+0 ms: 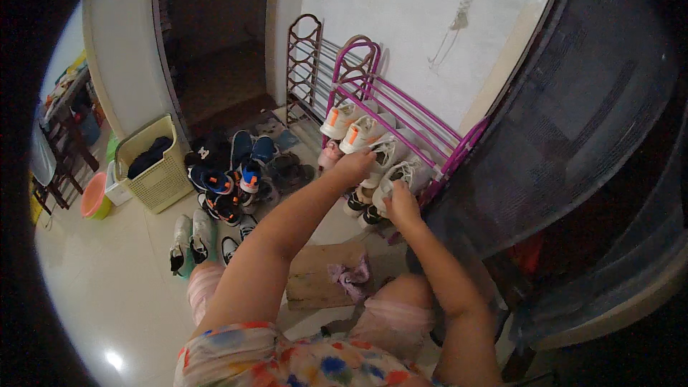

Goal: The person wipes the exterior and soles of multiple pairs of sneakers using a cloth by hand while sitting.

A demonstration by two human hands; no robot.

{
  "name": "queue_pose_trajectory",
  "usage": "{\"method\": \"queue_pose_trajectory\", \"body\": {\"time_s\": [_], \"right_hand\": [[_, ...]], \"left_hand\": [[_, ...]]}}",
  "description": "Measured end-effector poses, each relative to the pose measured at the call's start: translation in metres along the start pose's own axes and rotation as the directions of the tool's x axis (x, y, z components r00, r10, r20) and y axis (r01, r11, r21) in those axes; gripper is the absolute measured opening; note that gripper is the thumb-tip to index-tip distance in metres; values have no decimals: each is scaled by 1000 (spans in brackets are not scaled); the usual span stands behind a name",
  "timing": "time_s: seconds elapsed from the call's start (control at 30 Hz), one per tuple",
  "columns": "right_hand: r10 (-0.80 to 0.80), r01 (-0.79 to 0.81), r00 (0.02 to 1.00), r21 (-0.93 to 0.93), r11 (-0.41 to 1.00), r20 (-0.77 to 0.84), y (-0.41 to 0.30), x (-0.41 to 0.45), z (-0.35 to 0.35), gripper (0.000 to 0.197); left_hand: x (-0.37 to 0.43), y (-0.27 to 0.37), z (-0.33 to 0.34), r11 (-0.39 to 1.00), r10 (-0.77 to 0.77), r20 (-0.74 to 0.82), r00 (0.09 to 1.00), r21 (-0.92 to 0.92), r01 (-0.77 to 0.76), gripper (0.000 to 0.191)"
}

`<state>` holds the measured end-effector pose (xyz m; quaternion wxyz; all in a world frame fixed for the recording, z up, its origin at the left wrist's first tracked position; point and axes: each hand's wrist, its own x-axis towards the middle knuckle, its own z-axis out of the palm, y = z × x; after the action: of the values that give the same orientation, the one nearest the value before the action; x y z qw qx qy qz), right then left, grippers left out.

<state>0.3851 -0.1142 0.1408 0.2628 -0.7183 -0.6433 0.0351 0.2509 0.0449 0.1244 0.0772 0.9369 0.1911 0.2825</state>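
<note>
White lace-up sneakers stand in a row on a purple metal shoe rack [404,140]. My left hand [356,166] is at the heel of one white sneaker [388,157], its fingers closed on the edge. To its right, my right hand [402,203] holds the heel of another white sneaker [413,174]. Left of both hands are white sneakers with orange heel tabs [359,133]. A pink shoe [330,155] and dark-and-beige shoes [370,216] sit lower on the rack.
A wooden board [314,279] bearing a crumpled purple cloth [352,278] lies on the floor between my legs. Several shoes [220,183] cluster at left, beside a yellow laundry basket [158,188]. A brown metal rack [305,70] stands against the wall; a dark mesh curtain [559,134] hangs at right.
</note>
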Motion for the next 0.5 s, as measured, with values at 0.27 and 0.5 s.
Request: {"method": "queue_pose_trajectory", "body": {"time_s": [0.27, 0.5], "right_hand": [[19, -21, 998, -30, 999, -65, 40, 30, 22, 36], [182, -183, 983, -69, 981, -29, 52, 45, 25, 39]], "left_hand": [[40, -7, 14, 997, -69, 103, 992, -30, 72, 40], [39, -20, 34, 992, -122, 158, 980, 14, 122, 39]]}}
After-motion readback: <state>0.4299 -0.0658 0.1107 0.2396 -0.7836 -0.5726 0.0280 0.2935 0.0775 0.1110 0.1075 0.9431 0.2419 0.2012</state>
